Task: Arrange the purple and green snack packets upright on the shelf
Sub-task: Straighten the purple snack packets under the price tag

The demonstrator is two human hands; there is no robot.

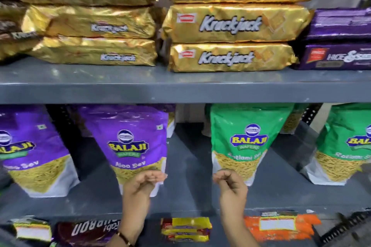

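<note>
— Standing upright already, those packets, aren't they?

— Yes. The purple packet (pixel 132 146) and the green packet (pixel 244 142) sit mid-shelf (pixel 188 192), faces toward the front edge so the labels read; more of each stand toward the left and right ends.

— And the hands?

— The left hand (pixel 143 182), fingers curled loosely, rests at the purple packet's lower corner; the right hand (pixel 230 181), curled too, sits at the green one's base. I can't tell whether either actually grips; steadying, I'd judge.
</note>
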